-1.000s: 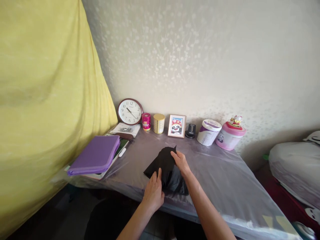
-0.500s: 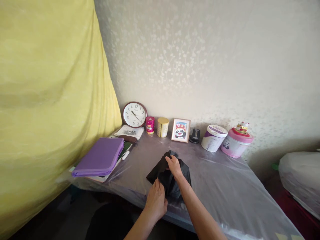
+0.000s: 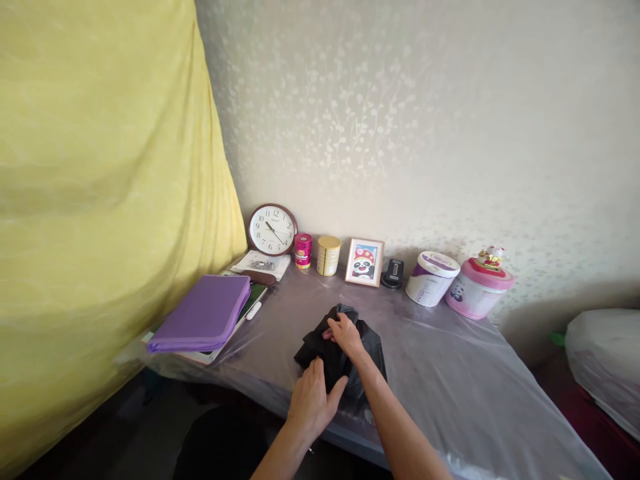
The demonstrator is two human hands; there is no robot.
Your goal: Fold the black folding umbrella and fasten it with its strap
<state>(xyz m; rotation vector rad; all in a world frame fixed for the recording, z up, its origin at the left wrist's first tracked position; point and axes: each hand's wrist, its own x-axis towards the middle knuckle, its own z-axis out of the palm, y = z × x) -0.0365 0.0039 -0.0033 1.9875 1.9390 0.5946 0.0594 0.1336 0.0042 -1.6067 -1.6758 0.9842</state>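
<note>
A bunched piece of thin black fabric, with folds and a slight sheen, lies near the front edge of the table; I cannot make out what it is. On its near left side rests my left hand, fingers extended and thumb spread away from them. My right hand reaches across its top, fingers bent against a fold near the middle. Part of the fabric is hidden under the right hand and forearm.
A plastic-covered table carries a purple folder at left. Along the wall stand a clock, a pink tin, a yellow-lidded can, a picture frame, a black device, a white tub and a pink-lidded tub.
My left thumb has spread away from the fingers, and that hand now lies flatter on the fabric. The raised fold between the hands has gone down. My right hand has barely moved.
</note>
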